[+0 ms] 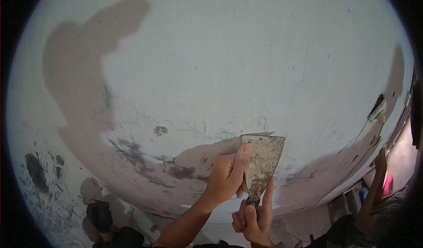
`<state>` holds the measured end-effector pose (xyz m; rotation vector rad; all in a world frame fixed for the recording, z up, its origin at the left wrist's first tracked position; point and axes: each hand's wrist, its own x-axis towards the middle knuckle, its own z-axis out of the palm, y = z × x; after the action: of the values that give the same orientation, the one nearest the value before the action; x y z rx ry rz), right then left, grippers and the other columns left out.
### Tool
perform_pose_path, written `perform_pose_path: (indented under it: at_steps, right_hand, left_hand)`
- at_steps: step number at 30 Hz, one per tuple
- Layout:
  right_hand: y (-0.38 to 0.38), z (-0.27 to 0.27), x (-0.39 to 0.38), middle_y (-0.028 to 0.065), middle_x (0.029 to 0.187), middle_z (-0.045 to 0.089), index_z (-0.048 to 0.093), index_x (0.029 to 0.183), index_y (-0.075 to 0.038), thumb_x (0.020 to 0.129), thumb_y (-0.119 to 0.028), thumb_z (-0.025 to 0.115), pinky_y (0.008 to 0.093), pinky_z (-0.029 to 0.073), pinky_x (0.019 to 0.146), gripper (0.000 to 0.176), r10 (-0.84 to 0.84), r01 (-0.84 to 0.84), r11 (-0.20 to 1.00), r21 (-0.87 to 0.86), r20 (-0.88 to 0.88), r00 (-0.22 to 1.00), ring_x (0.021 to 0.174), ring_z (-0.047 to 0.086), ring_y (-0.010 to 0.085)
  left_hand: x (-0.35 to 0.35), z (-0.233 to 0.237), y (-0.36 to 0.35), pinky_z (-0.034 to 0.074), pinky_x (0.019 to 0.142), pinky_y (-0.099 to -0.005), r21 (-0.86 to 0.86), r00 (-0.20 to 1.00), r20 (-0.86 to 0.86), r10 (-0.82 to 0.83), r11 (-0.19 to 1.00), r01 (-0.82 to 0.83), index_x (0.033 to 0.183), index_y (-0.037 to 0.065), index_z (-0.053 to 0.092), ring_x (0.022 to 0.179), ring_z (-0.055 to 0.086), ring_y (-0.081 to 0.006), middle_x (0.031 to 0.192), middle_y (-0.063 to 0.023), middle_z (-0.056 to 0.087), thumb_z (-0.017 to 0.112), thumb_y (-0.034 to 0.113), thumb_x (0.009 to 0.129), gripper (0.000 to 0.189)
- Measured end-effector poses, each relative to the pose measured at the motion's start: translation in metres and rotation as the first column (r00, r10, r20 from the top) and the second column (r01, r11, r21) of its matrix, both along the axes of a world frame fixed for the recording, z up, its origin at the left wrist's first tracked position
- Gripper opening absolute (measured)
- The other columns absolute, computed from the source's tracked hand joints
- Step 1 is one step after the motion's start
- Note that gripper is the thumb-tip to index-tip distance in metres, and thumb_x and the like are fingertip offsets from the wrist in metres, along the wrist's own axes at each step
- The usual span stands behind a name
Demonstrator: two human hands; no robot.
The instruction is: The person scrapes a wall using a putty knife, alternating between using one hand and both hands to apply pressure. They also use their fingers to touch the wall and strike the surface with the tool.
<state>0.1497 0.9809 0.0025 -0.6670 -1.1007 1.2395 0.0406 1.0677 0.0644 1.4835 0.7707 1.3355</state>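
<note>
A putty knife (264, 162) with a broad, flared metal blade stands upright in front of the wall, its wide edge at the top. Dried, brownish residue stains the blade. My right hand (255, 219) is closed around the handle low down, with the index finger stretched along the blade's right side. At the blade's left side, my left hand (227, 175) pinches it, thumb on the face and the other fingers partly hidden behind. Close behind the blade is the pale wall (211, 71), where the knife and hands cast a shadow.
Dark scuffs (130, 153) and a chipped patch (161, 130) mark the wall's lower part. A dark shoe (99, 217) shows at lower left. On the right, another person's arm (374, 186) reaches up near a scraper-like tool (377, 109) at the wall.
</note>
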Motion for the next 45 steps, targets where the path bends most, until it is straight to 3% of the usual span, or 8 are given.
perform_pose_path:
  at_steps: [9, 12, 16, 18, 22, 24, 26, 45]
  right_hand:
    - [-0.005, 0.005, -0.003, -0.0002, 0.056, 0.033, -0.013, 0.149, -0.021, 0.100, -0.024, 0.042, 0.0256, 0.025, 0.036, 0.074, -0.013, 0.013, 1.000, 0.004, -0.014, 1.000, 0.039, 0.024, 0.0065]
    - [-0.001, 0.006, -0.003, -0.0003, 0.056, 0.033, -0.014, 0.148, -0.021, 0.100, -0.023, 0.042, 0.0248, 0.027, 0.037, 0.074, -0.017, 0.017, 0.999, -0.049, 0.017, 1.000, 0.039, 0.023, 0.0064]
    - [-0.003, 0.008, -0.005, 0.0000, 0.057, 0.034, -0.011, 0.149, -0.021, 0.100, -0.022, 0.041, 0.0240, 0.026, 0.037, 0.072, -0.031, 0.032, 0.998, 0.053, -0.029, 0.999, 0.040, 0.024, 0.0054]
    - [-0.006, 0.009, -0.001, 0.0002, 0.056, 0.034, -0.014, 0.149, -0.021, 0.101, -0.022, 0.039, 0.0249, 0.026, 0.037, 0.071, -0.036, 0.037, 0.999, -0.033, 0.042, 0.998, 0.040, 0.025, 0.0061]
    - [-0.002, 0.010, -0.016, -0.0002, 0.056, 0.034, -0.011, 0.149, -0.020, 0.100, -0.022, 0.041, 0.0251, 0.026, 0.037, 0.071, -0.052, 0.055, 0.997, 0.050, -0.063, 0.997, 0.040, 0.025, 0.0055]
    - [-0.005, 0.003, -0.013, -0.0004, 0.056, 0.033, -0.010, 0.150, -0.021, 0.100, -0.022, 0.041, 0.0250, 0.025, 0.037, 0.071, -0.077, 0.077, 0.995, 0.063, -0.003, 0.997, 0.040, 0.025, 0.0053]
    - [-0.005, 0.003, -0.007, -0.0009, 0.056, 0.033, -0.013, 0.149, -0.021, 0.101, -0.023, 0.041, 0.0248, 0.025, 0.037, 0.072, -0.005, 0.005, 1.000, -0.008, -0.019, 1.000, 0.040, 0.025, 0.0058]
    - [0.005, 0.002, -0.012, -0.0006, 0.058, 0.033, -0.014, 0.148, -0.021, 0.101, -0.018, 0.038, 0.0234, 0.026, 0.036, 0.071, 0.037, -0.034, 0.997, 0.077, -0.051, 0.998, 0.040, 0.027, 0.0060]
  left_hand:
    - [0.002, 0.011, -0.002, 0.034, 0.031, -0.0238, -0.002, 0.998, 0.020, 0.065, 0.998, -0.065, 0.056, 0.003, 0.052, 0.032, 0.044, -0.0088, 0.043, -0.0032, 0.049, 0.034, 0.040, 0.101, 0.061]
    - [0.000, 0.004, 0.002, 0.034, 0.030, -0.0250, 0.024, 0.999, -0.017, 0.043, 0.999, -0.043, 0.059, 0.003, 0.055, 0.032, 0.045, -0.0096, 0.044, -0.0033, 0.050, 0.037, 0.040, 0.101, 0.058]
    - [-0.003, 0.009, -0.002, 0.034, 0.031, -0.0234, -0.006, 1.000, -0.010, -0.028, 1.000, 0.028, 0.063, 0.004, 0.053, 0.033, 0.045, -0.0080, 0.045, -0.0031, 0.050, 0.034, 0.039, 0.102, 0.055]
    - [-0.001, 0.008, 0.000, 0.034, 0.031, -0.0231, 0.018, 0.999, -0.012, -0.036, 0.999, 0.037, 0.063, 0.003, 0.052, 0.033, 0.045, -0.0076, 0.045, -0.0030, 0.050, 0.034, 0.039, 0.102, 0.055]
    - [-0.002, 0.014, -0.001, 0.033, 0.031, -0.0232, -0.007, 1.000, -0.022, -0.015, 1.000, 0.015, 0.062, 0.003, 0.052, 0.033, 0.045, -0.0072, 0.045, -0.0029, 0.050, 0.034, 0.039, 0.102, 0.056]
    - [-0.002, 0.005, -0.002, 0.033, 0.031, -0.0236, -0.001, 1.000, -0.009, -0.010, 1.000, 0.010, 0.062, 0.003, 0.052, 0.033, 0.045, -0.0077, 0.045, -0.0032, 0.050, 0.034, 0.038, 0.102, 0.056]
    - [0.000, -0.002, -0.001, 0.033, 0.031, -0.0239, -0.013, 1.000, -0.012, 0.011, 1.000, -0.012, 0.062, 0.003, 0.052, 0.033, 0.045, -0.0081, 0.045, -0.0035, 0.050, 0.035, 0.038, 0.102, 0.056]
    - [-0.005, 0.008, 0.000, 0.032, 0.030, -0.0235, -0.011, 0.998, -0.046, 0.031, 0.999, -0.031, 0.060, 0.003, 0.052, 0.031, 0.044, -0.0091, 0.046, -0.0051, 0.052, 0.034, 0.041, 0.101, 0.059]
